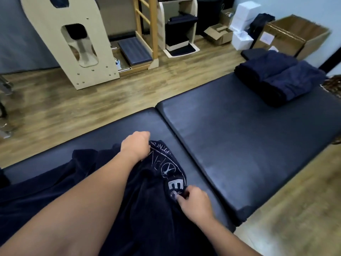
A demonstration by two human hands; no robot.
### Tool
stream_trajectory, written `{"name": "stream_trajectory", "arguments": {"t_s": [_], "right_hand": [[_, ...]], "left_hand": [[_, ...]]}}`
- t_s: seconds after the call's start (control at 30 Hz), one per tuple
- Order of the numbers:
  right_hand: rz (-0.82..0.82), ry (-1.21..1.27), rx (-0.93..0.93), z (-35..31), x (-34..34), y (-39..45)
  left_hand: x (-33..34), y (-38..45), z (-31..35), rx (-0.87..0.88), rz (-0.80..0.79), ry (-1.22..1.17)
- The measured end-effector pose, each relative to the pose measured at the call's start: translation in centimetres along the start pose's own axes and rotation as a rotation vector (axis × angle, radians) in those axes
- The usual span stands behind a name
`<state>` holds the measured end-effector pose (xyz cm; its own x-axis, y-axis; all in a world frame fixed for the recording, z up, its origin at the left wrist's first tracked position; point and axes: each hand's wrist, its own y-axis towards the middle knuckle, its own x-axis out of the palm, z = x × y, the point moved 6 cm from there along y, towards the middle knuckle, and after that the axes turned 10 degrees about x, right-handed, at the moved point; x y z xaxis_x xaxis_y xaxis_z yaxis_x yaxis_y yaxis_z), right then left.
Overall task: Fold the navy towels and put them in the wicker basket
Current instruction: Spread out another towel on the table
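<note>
On the padded table (239, 145), towel (147, 200) bunched at 6 o'clock, left hand (137, 145) and right hand (195, 202) each pinching its logo edge, folded towels (280, 80) at 2 o'clock, nearer right hand.

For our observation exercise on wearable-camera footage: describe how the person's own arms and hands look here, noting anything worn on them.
Both forearms are bare, with no sleeve reaching into view. The left hand and right hand wear no gloves, and no watch, bracelet or ring is visible. The picture is slightly blurred, so fine detail such as nails cannot be judged.
</note>
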<state>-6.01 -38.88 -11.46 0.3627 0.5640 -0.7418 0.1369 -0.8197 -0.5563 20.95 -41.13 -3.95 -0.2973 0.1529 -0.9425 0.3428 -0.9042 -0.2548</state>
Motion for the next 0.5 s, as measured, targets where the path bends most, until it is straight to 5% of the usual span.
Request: {"name": "stream_trajectory", "arguments": {"t_s": [0.13, 0.27, 0.43, 0.5], "right_hand": [[0.098, 0.033, -0.009, 0.0, -1.3, -0.7], [0.092, 0.172, 0.094, 0.1, -2.0, -0.9], [-0.129, 0.347, 0.059, -2.0, 0.3, -1.1], [-0.098, 0.313, 0.069, -2.3, 1.2, -0.6]], "left_hand": [[-4.7, 1.2, 1.8, 0.078, 0.263, -0.157], [-8.0, 0.9, 5.6, 0.394, 0.517, -0.337], [-4.7, 1.4, 6.5, 0.386, 0.234, -0.121], [-3.0, 1.6, 5.7, 0.371, 0.121, -0.049]]}}
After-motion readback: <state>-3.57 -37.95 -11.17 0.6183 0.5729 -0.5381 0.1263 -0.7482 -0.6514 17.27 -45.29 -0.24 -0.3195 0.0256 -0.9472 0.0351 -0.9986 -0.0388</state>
